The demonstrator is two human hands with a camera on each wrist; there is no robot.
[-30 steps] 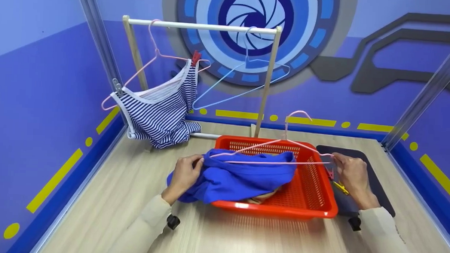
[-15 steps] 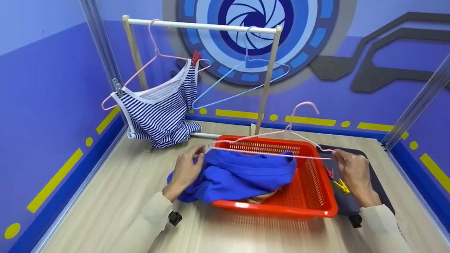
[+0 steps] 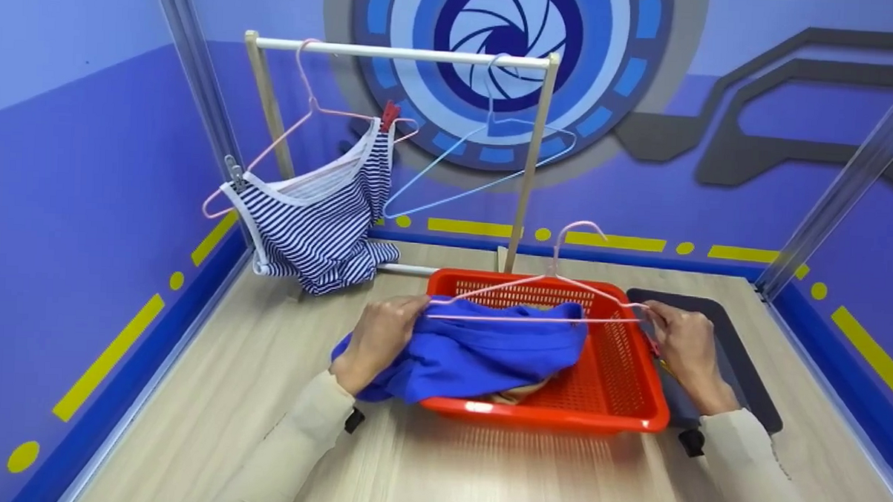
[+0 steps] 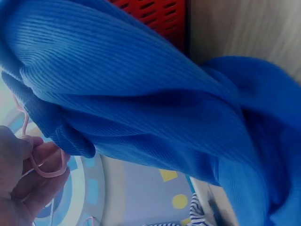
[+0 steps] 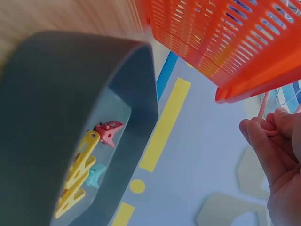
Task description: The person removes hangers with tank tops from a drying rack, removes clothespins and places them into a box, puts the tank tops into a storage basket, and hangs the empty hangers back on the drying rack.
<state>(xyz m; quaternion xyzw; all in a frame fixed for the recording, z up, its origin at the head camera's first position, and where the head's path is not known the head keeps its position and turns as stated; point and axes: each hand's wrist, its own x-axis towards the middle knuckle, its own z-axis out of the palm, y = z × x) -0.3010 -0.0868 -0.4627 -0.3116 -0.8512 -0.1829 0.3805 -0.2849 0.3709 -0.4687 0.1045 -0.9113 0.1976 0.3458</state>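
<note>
A pink hanger (image 3: 533,319) is held level above the red basket (image 3: 545,416), its hook up. My left hand (image 3: 381,333) pinches its left end; in the left wrist view that hand (image 4: 33,176) has thumb and fingers around the pink loop. My right hand (image 3: 687,350) pinches the right end, as the right wrist view shows with the hand (image 5: 277,150) below the basket rim. Blue cloth (image 3: 472,360) lies in the basket behind the hanger bar and spills over its left side; it fills much of the left wrist view (image 4: 131,94).
Behind stands a rack (image 3: 401,52) with a striped top (image 3: 321,224) clipped on a pink hanger and a bare blue hanger (image 3: 456,198). Right of the basket is a dark bin (image 3: 739,365); the right wrist view shows red, yellow and teal clips (image 5: 107,132) in it.
The hanger first rose and tilted, its left end free of the left hand, then came down and slightly left. My left hand moved right and took hold of that end.
</note>
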